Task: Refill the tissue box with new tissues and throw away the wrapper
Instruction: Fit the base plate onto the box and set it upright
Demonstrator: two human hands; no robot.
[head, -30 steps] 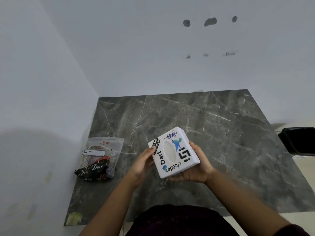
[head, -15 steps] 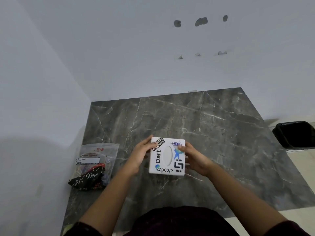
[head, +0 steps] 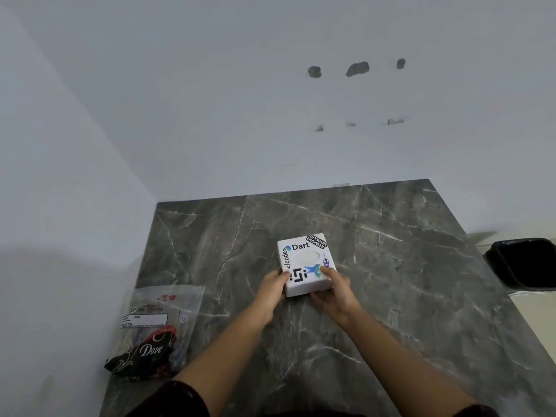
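While resting on table (head: 391,281), tissue box (head: 305,263) gripped between left hand (head: 272,291), right hand (head: 335,293).

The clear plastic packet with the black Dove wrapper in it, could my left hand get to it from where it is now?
Probably yes. The clear plastic packet lies on the grey marble tabletop, on the left hand's side, with bare stone between them. That hand would first have to let go of the white stickered tissue box.
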